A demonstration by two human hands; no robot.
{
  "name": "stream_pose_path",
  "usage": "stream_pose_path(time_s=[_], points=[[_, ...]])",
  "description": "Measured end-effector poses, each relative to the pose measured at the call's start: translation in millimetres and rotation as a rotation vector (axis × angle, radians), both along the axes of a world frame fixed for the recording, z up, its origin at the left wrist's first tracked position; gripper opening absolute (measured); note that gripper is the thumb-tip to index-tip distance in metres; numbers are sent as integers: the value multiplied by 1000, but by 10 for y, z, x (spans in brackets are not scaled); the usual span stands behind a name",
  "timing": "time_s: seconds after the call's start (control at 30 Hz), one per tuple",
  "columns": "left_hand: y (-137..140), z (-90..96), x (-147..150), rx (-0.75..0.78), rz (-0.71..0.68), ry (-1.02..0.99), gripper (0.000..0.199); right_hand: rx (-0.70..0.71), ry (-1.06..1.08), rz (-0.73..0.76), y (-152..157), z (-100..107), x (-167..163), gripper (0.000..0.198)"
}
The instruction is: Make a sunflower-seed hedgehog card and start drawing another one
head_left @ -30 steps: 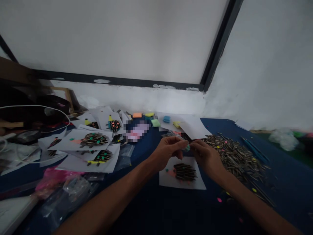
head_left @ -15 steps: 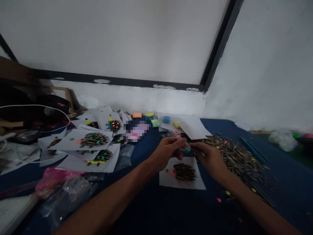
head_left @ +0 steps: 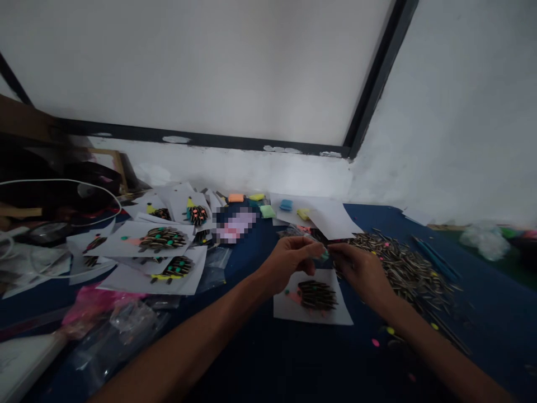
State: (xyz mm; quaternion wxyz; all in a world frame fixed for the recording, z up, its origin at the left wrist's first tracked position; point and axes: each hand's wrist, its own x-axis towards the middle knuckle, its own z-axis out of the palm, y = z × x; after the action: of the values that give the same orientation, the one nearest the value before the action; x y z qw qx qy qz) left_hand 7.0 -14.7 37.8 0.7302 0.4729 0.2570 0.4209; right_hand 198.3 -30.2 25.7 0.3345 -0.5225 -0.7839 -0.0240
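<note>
My left hand [head_left: 289, 262] pinches a small green lump [head_left: 325, 255], which looks like soft clay in clear plastic. Fingers of my right hand [head_left: 361, 270] are pressed together at the lump's right side; what they grip is too small to make out. Below both hands lies a white sheet [head_left: 310, 320] bearing a hedgehog figure [head_left: 318, 295]. Its spines are dark striped seeds, its face is pink and its nose green. To the right of my right hand spreads a heap of striped seeds [head_left: 413, 277], like sunflower seeds.
Finished-looking hedgehog sheets [head_left: 161, 239] overlap at the left. Small clay packs, such as a blue one [head_left: 286, 205] and an orange one [head_left: 235, 197], lie near the wall. Plastic bags [head_left: 132, 319] sit front left. Teal tweezers-like tool [head_left: 436, 257] rests beside the seeds.
My right fingers have shifted slightly at the green lump, and less of the lump shows past my left fingers. The sheet and the seed heap have stayed in place.
</note>
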Motion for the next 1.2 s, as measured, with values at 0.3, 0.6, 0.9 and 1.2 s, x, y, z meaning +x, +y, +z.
stream_pose_path(time_s=[0.3,0.6,0.9,1.2], points=[[11,-45,31,-31,22,54,43,9,114,0,-106,81,-32,18],[-48,-67,56,118,30,200,43,46,302,182,-215,132,-211,15],[-68,-15,48,167,-25,225,41,70,361,193,-304,249,-203,7],[201,-241,-97,-174,76,-25,28,-520,38,124,-351,375,44,11]])
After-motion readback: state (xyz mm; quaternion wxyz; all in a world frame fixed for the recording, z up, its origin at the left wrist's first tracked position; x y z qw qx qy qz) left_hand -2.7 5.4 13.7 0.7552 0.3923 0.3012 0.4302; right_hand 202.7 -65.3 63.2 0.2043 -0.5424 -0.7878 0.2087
